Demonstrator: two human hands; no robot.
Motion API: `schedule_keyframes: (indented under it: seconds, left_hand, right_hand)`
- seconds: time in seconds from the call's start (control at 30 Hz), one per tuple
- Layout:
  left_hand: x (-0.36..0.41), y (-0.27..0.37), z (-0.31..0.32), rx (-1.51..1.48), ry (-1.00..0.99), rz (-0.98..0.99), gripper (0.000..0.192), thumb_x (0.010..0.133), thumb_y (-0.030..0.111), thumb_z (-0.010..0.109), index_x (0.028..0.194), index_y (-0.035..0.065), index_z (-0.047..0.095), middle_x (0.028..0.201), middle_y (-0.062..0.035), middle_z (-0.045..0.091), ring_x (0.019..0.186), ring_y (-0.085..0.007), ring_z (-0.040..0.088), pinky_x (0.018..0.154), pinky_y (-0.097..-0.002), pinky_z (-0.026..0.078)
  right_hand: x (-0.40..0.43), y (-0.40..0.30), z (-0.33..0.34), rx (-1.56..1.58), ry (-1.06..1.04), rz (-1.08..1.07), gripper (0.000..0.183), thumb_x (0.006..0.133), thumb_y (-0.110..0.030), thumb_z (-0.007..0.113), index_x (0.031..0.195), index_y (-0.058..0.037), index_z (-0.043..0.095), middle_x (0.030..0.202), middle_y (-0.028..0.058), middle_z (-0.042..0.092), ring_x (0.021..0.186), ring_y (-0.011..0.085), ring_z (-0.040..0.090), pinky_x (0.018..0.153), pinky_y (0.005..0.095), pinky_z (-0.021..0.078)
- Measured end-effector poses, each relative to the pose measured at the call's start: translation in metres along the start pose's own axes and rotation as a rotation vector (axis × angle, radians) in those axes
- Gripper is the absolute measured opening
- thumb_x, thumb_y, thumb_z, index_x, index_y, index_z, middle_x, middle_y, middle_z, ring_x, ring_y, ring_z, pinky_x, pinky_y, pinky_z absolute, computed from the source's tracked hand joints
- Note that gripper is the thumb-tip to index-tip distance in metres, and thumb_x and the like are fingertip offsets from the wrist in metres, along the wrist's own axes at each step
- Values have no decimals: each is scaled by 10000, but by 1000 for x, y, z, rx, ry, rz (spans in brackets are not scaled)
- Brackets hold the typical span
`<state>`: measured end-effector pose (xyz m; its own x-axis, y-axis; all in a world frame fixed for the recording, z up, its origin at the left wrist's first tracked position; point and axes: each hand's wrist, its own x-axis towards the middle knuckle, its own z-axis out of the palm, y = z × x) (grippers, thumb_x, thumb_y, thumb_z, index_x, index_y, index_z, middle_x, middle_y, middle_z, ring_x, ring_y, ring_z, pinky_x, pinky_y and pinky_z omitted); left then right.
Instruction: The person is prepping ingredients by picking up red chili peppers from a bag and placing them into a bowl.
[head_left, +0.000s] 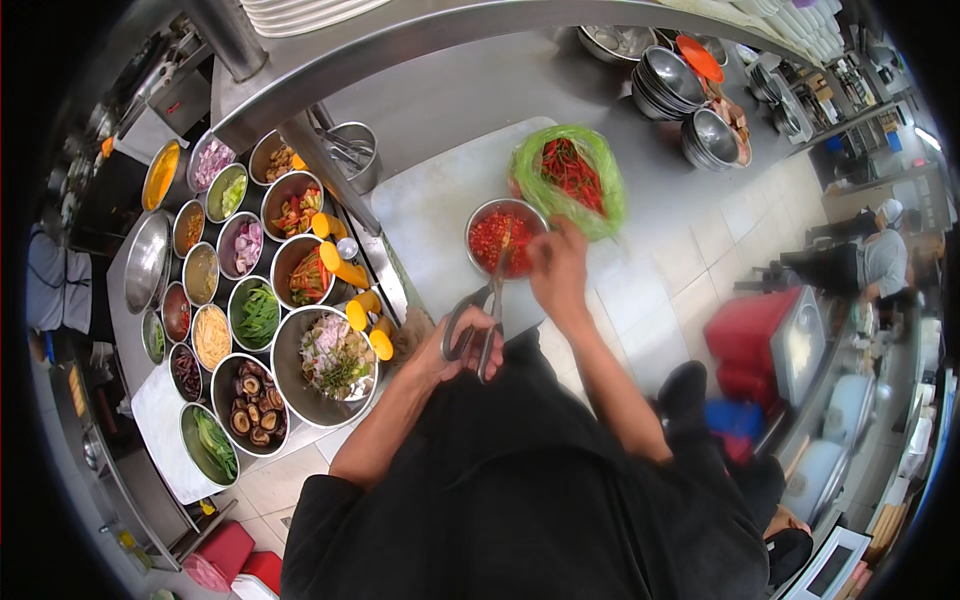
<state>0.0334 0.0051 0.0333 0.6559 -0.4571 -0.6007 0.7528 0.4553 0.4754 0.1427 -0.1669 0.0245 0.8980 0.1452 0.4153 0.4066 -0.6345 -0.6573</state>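
Note:
My left hand (474, 343) grips the handles of a pair of scissors (495, 292), whose blades reach into a round metal bowl (546, 217) of cut red chillies (489, 234). At the bowl's right edge is my right hand (559, 266), blurred, its fingers bent; whether it pinches something is not clear. Just behind the bowl stands a green plastic bag (611, 184), its mouth open, full of whole red chillies (574, 176). Bowl and bag rest on a white cutting board (427, 202).
Many metal containers of cut vegetables, mushrooms (255, 409) and sauces stand at left, beside yellow-capped bottles (343, 266). A steel shelf post (337, 169) rises near the board. Stacked metal bowls (664, 86) stand at back right. Other people are at both sides.

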Motion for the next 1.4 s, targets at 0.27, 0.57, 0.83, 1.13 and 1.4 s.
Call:
schedule_keyframes:
  seconds: [0.27, 0.57, 0.83, 1.13, 1.4]
  left_hand:
    - [-6, 9, 12, 141, 104, 51, 369, 804, 348, 576, 798, -20, 597, 656, -154, 622, 521, -253, 612, 500, -342, 528]
    - [-2, 2, 5, -56, 4, 21, 351, 825, 314, 585, 745, -28, 592, 607, -142, 596, 473, -240, 597, 423, -316, 487]
    - [-5, 8, 10, 148, 148, 83, 353, 822, 322, 588, 756, -24, 592, 612, -142, 601, 473, -237, 598, 433, -317, 493]
    - [2, 3, 4, 27, 40, 27, 318, 807, 291, 586, 780, -25, 595, 630, -150, 604, 499, -249, 603, 442, -348, 512]
    - [-9, 11, 15, 74, 140, 64, 342, 791, 272, 648, 762, -64, 591, 616, -150, 587, 452, -234, 585, 386, -320, 482]
  right_hand:
    - [0, -1, 2, 7, 1, -30, 136, 707, 28, 685, 821, -3, 618, 1184, 191, 529, 1099, 384, 470, 972, 475, 339]
    - [-1, -5, 3, -4, 16, -9, 142, 701, 30, 680, 826, -6, 623, 1201, 196, 525, 1104, 379, 468, 975, 470, 334]
    - [0, 4, 6, 4, 13, 11, 134, 707, 10, 690, 825, -8, 630, 1204, 207, 520, 1132, 384, 452, 994, 490, 307]
    - [1, -2, 9, -28, 9, -35, 143, 693, 14, 693, 815, -13, 624, 1210, 212, 514, 1120, 391, 453, 999, 505, 291]
    - [2, -6, 9, -16, 1, -26, 141, 693, 14, 692, 814, -10, 623, 1230, 206, 506, 1129, 389, 440, 1012, 509, 274]
